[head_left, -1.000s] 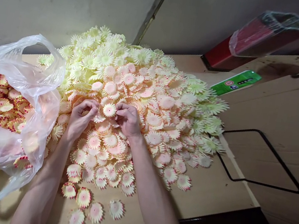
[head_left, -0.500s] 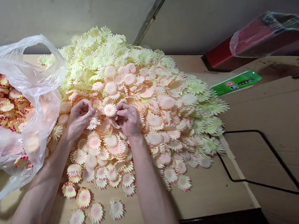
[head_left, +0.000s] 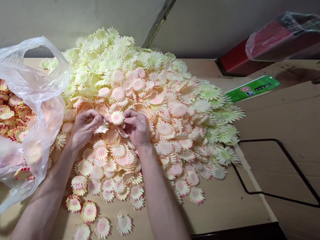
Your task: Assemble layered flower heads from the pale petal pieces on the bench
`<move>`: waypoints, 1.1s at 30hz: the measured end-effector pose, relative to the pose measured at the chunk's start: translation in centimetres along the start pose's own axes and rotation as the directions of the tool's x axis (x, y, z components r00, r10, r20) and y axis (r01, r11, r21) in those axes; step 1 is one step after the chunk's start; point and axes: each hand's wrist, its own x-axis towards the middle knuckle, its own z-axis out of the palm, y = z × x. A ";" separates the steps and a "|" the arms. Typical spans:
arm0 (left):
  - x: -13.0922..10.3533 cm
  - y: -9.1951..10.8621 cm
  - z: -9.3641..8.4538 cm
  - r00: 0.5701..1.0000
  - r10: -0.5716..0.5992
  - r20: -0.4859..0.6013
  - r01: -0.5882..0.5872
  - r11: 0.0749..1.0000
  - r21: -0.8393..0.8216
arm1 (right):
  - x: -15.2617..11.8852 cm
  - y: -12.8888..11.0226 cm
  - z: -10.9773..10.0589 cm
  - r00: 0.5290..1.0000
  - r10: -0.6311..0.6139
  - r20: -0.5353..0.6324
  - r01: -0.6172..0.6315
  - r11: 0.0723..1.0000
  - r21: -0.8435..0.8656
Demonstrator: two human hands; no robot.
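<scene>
A small artificial flower, cream with a pink centre, is held up over the middle of a big heap of similar petal pieces. My right hand pinches its right edge between thumb and fingertips. On the opposite side, my left hand is closed in a pinch, its fingertips just short of the flower's left edge. Whatever those left fingers grip, if anything, is too small to make out. Just below the left fingertips lies a whitish petal piece.
At left stands a translucent plastic bag of red-tipped yellow flowers. Several loose flowers lie near the table's front edge. Behind to the right are a green packet, a red bin with a plastic liner and a black wire frame.
My left hand has turned slightly, and its fingertips have come closer to the flower's left edge. The right hand and the flower have hardly moved.
</scene>
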 end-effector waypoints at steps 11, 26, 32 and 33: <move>-0.3 0.7 -0.4 0.988 -0.103 0.112 0.082 0.980 0.181 | -0.1 0.1 0.0 0.999 -0.036 0.033 0.037 0.999 -0.027; -0.2 0.0 -0.1 0.998 -0.045 0.031 0.043 0.997 0.063 | -0.2 0.0 0.1 1.000 0.007 0.008 -0.007 1.000 -0.012; -0.2 -0.2 -0.4 0.996 -0.037 0.083 0.031 0.997 0.069 | -0.1 -0.1 0.2 1.000 -0.002 0.017 0.003 1.000 -0.027; -0.2 -0.1 -0.3 0.996 -0.014 0.092 0.005 0.996 0.090 | -0.1 -0.1 0.2 1.000 -0.006 0.014 0.006 1.000 -0.027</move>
